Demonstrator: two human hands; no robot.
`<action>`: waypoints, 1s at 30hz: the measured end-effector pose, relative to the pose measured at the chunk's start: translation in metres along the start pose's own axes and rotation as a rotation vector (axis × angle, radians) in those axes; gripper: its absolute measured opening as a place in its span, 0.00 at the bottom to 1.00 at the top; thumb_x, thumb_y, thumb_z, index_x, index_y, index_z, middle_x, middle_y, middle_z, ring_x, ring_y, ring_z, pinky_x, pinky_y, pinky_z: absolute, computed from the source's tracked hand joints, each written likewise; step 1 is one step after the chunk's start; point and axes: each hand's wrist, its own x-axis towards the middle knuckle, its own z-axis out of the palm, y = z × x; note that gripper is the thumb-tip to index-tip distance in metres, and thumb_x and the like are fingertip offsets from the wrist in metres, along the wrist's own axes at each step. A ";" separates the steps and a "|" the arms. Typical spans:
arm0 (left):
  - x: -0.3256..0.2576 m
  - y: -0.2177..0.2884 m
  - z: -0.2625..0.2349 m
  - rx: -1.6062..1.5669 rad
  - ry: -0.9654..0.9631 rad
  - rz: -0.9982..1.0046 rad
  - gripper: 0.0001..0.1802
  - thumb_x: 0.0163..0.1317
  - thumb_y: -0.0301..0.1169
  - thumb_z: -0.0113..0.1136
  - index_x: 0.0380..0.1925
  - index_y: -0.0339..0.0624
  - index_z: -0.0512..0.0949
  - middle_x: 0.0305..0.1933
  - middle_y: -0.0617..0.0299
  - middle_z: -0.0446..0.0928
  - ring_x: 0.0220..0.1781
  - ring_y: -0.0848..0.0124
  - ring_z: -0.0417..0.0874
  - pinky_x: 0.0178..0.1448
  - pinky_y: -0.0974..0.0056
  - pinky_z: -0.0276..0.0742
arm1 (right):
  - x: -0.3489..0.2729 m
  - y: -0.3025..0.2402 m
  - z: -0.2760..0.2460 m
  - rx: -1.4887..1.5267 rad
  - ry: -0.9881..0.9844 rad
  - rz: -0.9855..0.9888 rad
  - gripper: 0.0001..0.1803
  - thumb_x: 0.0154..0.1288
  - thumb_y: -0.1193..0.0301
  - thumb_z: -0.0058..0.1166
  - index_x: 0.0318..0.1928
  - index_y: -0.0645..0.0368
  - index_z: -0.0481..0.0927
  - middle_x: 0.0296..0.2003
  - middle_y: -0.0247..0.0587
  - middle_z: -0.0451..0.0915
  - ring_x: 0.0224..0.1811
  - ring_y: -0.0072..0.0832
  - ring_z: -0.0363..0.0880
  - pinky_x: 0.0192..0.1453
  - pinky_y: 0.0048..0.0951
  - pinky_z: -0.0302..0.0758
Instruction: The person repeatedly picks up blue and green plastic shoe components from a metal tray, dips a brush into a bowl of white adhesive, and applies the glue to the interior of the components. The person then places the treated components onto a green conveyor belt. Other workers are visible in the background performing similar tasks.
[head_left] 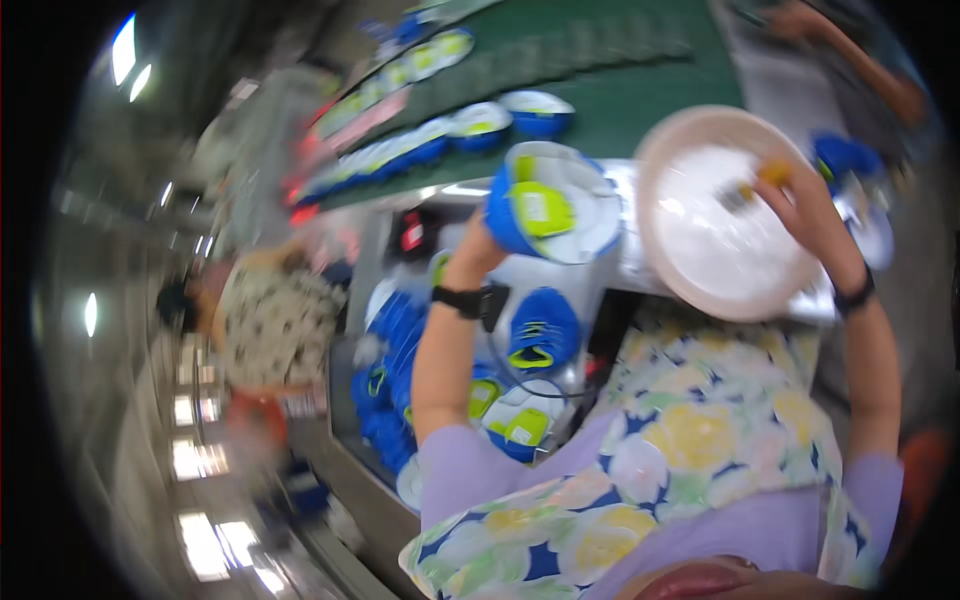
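Note:
My left hand (481, 245) is closed on the side of a blue shoe upper (508, 215), raised with its white underside and lime-green patch facing me. Over a wide pale basin (655, 255) of white liquid, my right hand (806, 208) is closed around a small brush (772, 172) with a yellow handle. The brush is blurred, and its bristle end points left above the liquid; I cannot tell whether it touches. Below the raised upper lies a blue shoe (545, 328) with laces and a lime lining.
A bin (345, 440) at the lower left holds several blue and white shoe uppers (390, 400). Rows of similar uppers (480, 120) lie on a green conveyor belt (620, 130) ahead. Another person's arm (870, 65) reaches in at the upper right; someone in patterned clothing (280, 320) is at the left.

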 end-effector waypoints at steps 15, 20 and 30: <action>0.072 -0.010 0.138 0.045 -0.086 -0.016 0.31 0.68 0.44 0.53 0.68 0.48 0.60 0.64 0.53 0.71 0.64 0.57 0.75 0.66 0.48 0.73 | 0.003 -0.012 -0.027 0.121 0.259 0.103 0.17 0.63 0.61 0.63 0.36 0.63 0.77 0.24 0.43 0.80 0.23 0.28 0.78 0.27 0.24 0.72; 0.068 -0.042 0.137 0.554 0.027 0.426 0.31 0.71 0.38 0.50 0.71 0.47 0.55 0.69 0.58 0.66 0.67 0.60 0.72 0.67 0.54 0.72 | -0.006 -0.010 -0.002 0.198 0.415 0.202 0.19 0.62 0.60 0.64 0.35 0.66 0.79 0.23 0.44 0.80 0.21 0.25 0.77 0.24 0.23 0.71; 0.085 -0.040 0.157 0.536 0.211 0.857 0.23 0.67 0.29 0.54 0.61 0.40 0.70 0.62 0.52 0.72 0.61 0.58 0.76 0.66 0.56 0.72 | -0.013 -0.027 0.022 0.660 0.320 0.492 0.20 0.63 0.59 0.61 0.31 0.68 0.80 0.23 0.43 0.81 0.21 0.23 0.80 0.24 0.20 0.75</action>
